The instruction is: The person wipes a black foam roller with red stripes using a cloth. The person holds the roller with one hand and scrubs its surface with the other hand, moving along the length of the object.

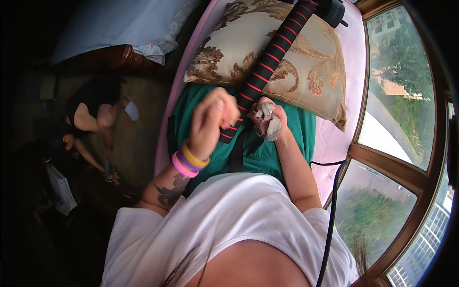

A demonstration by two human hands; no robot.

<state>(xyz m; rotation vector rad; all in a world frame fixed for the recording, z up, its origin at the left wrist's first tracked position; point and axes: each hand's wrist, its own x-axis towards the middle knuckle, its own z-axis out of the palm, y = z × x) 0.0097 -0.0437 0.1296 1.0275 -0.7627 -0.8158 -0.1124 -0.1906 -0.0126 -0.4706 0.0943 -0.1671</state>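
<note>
A black padded bar (263,71) with red stripes slants from a patterned cushion down over my lap. Its lower end lies between my hands. My left hand (213,119), slightly blurred, is curled closed beside that end; whatever its fingers might hold is hidden. Three bands, yellow, purple and pink (184,166), circle the left wrist. On the bar's other side, my right hand (279,119) is closed around a crumpled greyish cloth (267,122), which bulges out of the fingers. Both hands are above my green trousers (258,160).
The cushion (315,62) rests on a pink surface (330,138). A black cable (331,215) runs down my right side, near wood-framed windows (392,162). To the left, a person (93,107) bends low over the floor, below a bed (129,28).
</note>
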